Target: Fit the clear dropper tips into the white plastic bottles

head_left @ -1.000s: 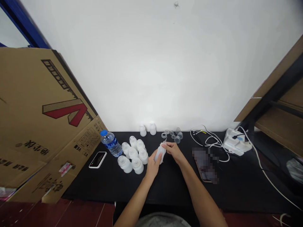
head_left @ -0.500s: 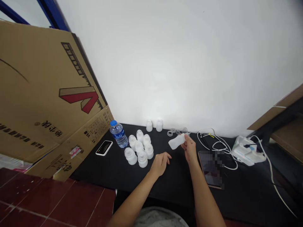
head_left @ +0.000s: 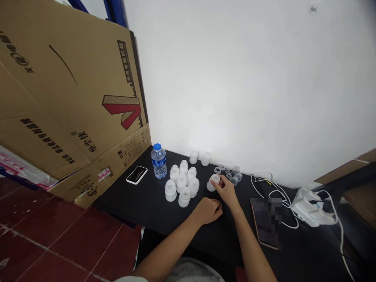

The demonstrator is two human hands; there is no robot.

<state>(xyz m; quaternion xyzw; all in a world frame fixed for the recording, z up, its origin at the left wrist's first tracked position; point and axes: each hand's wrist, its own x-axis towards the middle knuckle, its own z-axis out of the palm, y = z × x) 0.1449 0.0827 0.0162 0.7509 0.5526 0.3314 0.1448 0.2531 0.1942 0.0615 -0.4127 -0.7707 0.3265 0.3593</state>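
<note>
My right hand [head_left: 226,191] pinches the upper rim of a white translucent plastic cup [head_left: 211,185] between thumb and fingers. The cup is upright, at or just above the black table. To its left, my left hand [head_left: 207,210] rests on the table with its fingers curled in; nothing shows in it. Several white plastic pieces with domed tops [head_left: 181,180] stand close together left of the cup. By the wall are two similar white cups [head_left: 206,158]. Small clear rings and caps [head_left: 228,170] lie beyond my right hand.
A blue-capped water bottle [head_left: 159,162] and a white-framed phone [head_left: 136,175] are at the left, near a large cardboard box [head_left: 88,98]. On the right lie a dark tablet [head_left: 266,223], white cables [head_left: 276,194] and a white power strip [head_left: 311,205].
My right hand has lowered the cup from a tilted position and moved slightly left, uncovering more clear pieces. My left hand's fingers have curled in further. The view has shifted.
</note>
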